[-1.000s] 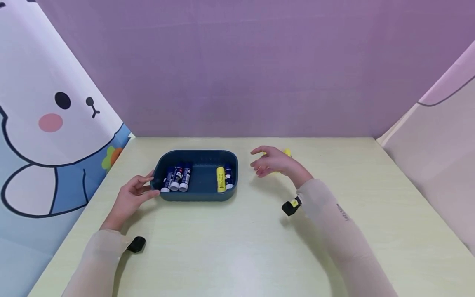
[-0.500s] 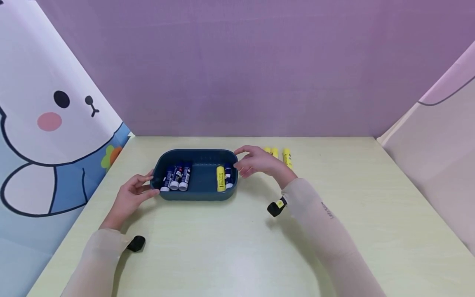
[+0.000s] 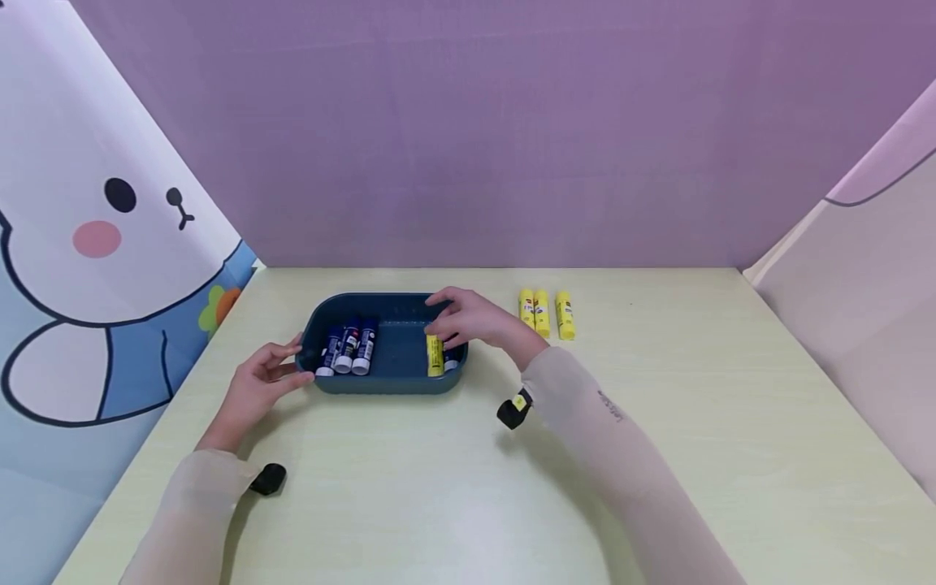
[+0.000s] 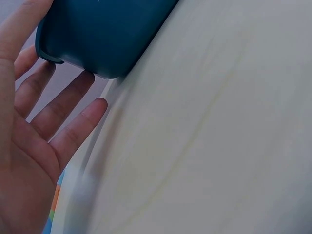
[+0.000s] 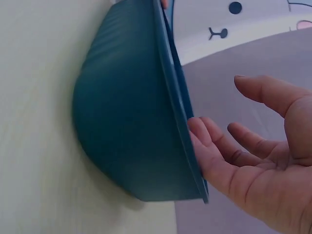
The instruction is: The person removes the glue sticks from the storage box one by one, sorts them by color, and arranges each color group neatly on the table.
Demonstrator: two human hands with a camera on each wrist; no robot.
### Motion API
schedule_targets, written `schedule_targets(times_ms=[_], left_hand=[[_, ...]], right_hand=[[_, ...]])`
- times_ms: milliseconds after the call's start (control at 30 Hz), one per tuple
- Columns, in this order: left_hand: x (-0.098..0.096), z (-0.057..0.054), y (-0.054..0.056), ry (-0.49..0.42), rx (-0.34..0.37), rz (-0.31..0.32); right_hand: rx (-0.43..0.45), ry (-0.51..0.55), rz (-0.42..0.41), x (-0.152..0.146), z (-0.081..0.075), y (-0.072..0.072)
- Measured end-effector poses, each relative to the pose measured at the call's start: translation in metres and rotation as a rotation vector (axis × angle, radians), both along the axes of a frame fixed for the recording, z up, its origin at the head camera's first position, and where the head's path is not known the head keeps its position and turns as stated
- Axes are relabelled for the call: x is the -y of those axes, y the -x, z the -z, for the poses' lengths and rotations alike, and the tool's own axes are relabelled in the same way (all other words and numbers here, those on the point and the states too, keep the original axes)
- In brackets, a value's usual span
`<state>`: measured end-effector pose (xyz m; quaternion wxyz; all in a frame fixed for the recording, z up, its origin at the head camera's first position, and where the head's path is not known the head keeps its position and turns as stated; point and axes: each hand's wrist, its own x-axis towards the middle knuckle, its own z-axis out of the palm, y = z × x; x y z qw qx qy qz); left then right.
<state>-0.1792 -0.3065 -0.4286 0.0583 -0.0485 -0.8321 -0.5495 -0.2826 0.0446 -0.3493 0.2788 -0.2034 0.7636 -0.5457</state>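
A dark teal plastic box (image 3: pixel 398 383) stands at the back left of the table. Several glue sticks lie in it: three blue-and-white glue sticks (image 3: pixel 346 348) at its left end, a yellow glue stick (image 3: pixel 435 357) and another blue-and-white one (image 3: pixel 451 362) at its right end, both partly covered by my right hand. My left hand (image 3: pixel 256 390) touches the box's left end, its fingers (image 4: pixel 73 100) spread and fairly straight against the outer wall. Over the right rim reaches my right hand (image 3: pixel 478 318), its fingers (image 5: pixel 263 92) loosely bent and apart, holding nothing visible.
Three yellow glue sticks (image 3: pixel 565 315) lie on the table right of the box, two side by side and one slightly apart. A purple backdrop (image 3: pixel 497 146) rises behind the table (image 3: pixel 439 487), with printed cloth (image 3: pixel 95 301) on the left.
My right hand has moved left from above the yellow glue sticks on the table to over the box's right end, uncovering those three sticks. My left hand stays at the box.
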Motion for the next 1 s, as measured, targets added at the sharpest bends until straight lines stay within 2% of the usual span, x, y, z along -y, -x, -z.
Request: schedule_targets(times_ms=[333,533,667,800,1000], left_hand=[[0.002,-0.003,0.0,0.0,0.007,0.008],[0.001,-0.002,-0.003,0.012,0.016,0.0],[0.0,-0.001,-0.001,0.01,0.018,-0.002],[0.001,-0.001,-0.001,0.007,0.02,-0.004],[0.002,-0.002,-0.002,0.006,0.021,-0.002]], right_hand=[[-0.014,-0.138,-0.042,0.03,0.005,-0.002],[-0.029,-0.149,-0.046,0.043,0.013,-0.008],[-0.039,-0.15,-0.006,0.048,0.019,-0.009],[0.004,-0.135,0.038,0.053,0.022,-0.008],[0.137,-0.089,0.083,0.062,0.023,-0.006]])
